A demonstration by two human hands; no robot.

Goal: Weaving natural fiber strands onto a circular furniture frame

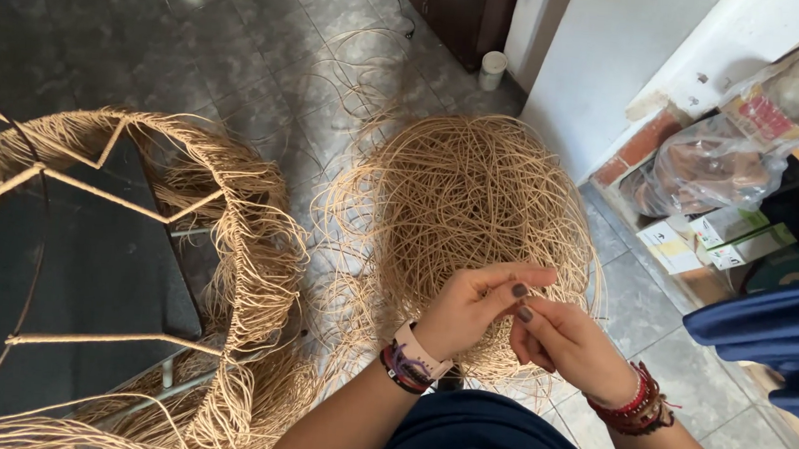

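My left hand (470, 305) and my right hand (566, 344) meet over my lap, fingertips pinched together on thin tan cord strands (544, 281). The strands run from a big loose tangle of the same tan cord (461, 196) lying on the grey tiled floor just beyond my hands. At the left stands a round metal frame (96, 192) partly wrapped in that cord, with loose ends hanging from its rim (253, 271). Both wrists wear bracelets; the left also has a watch with a pale strap.
Blue cloth (772, 335) lies at the right edge. A clear plastic bag (713, 165) and small boxes (727, 237) sit on a low shelf at the right. A small white cup (493, 69) stands by dark furniture at the top.
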